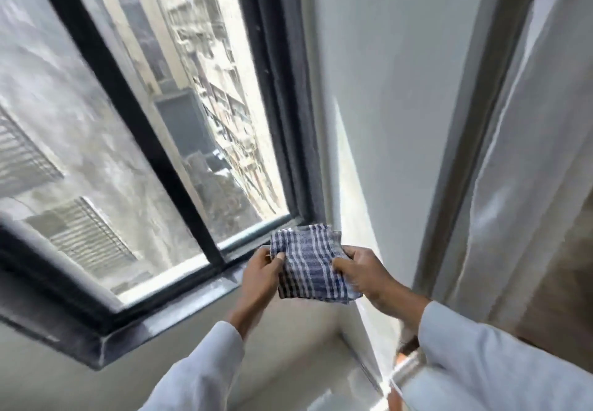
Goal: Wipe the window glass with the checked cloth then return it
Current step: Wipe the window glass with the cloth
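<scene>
Both hands gripped the checked cloth (313,263), folded into a thick pad and held in the air at about 5 o'clock in the view. The left hand (261,274) pinched its left edge with thumb on top; the right hand (361,271) clasped its right edge. The cloth hung just in front of the dark window frame (179,182), near the frame's lower right corner and above the sill (154,324). The window glass (199,89) stretched away toward 11 o'clock, a white wall (385,89) standing at 1 o'clock
</scene>
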{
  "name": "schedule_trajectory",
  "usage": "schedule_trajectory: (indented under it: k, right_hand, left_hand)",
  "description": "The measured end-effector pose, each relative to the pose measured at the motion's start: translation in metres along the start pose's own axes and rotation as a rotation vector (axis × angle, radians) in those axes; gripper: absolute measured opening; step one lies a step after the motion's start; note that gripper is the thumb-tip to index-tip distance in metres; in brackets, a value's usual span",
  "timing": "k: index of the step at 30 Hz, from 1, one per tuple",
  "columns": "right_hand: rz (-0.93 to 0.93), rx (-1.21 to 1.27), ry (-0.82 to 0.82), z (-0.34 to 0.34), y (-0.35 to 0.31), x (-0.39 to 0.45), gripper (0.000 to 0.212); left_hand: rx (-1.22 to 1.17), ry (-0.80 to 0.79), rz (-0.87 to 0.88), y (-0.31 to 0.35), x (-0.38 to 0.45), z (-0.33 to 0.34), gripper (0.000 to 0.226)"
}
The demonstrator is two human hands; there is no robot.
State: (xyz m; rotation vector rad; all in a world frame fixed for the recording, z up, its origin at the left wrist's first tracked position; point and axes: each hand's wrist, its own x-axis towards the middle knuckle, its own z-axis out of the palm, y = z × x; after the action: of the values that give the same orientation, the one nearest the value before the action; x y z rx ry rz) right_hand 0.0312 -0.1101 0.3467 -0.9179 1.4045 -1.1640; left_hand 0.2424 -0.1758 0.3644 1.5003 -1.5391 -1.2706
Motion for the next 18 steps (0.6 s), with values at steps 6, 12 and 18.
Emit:
schedule_trajectory:
  k: [6, 12, 18]
  right_hand:
    - [-0.253, 0.080, -0.133, 0.107, -0.207, 0.010, 0.023]
    - [-0.306, 0.219, -0.639, 0.186, -0.360, 0.034, 0.038]
    - [-0.490, 0.388, -0.467, 0.292, -0.406, 0.038, 0.015]
  left_hand:
    - [-0.174, 0.106, 0.255, 0.162, -0.011, -0.176, 0.016]
    - [-0.250, 0.271, 0.481, 0.272, -0.021, -0.291, 0.032]
    - [0.128, 0.873, 0.688, 0.295, -0.014, -0.376, 0.031]
